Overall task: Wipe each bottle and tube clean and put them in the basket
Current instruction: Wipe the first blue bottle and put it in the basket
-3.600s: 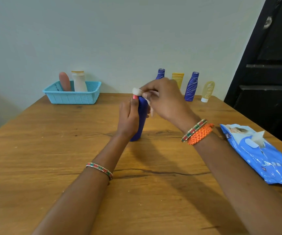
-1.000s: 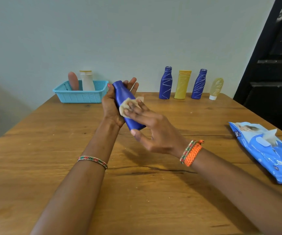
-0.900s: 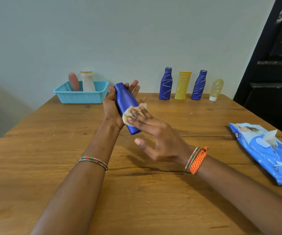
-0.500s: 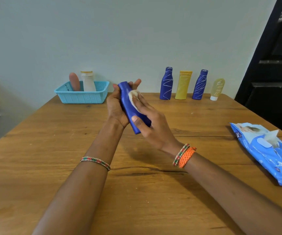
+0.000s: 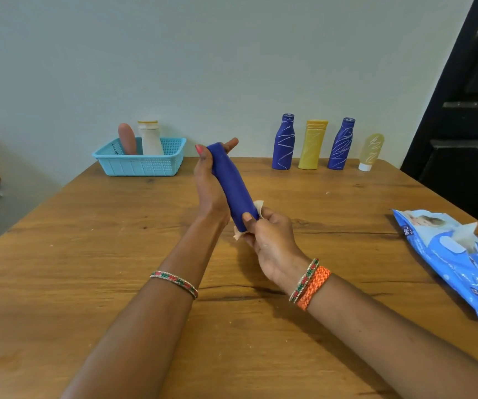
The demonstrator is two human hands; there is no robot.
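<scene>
We see a wooden table (image 5: 88, 254) with dark cracks running across its grain, set against a pale wall (image 5: 203, 53). At our right a black door (image 5: 468, 110) stands beside the table's far corner. Bracelets (image 5: 308, 282) circle the wrists, one braided orange, the others beaded in red and green.

The blue wipes pack (image 5: 459, 263) lying on the bench (image 5: 88, 254) is showing the letters "mee" at its near-left corner, the rest unreadable.
</scene>
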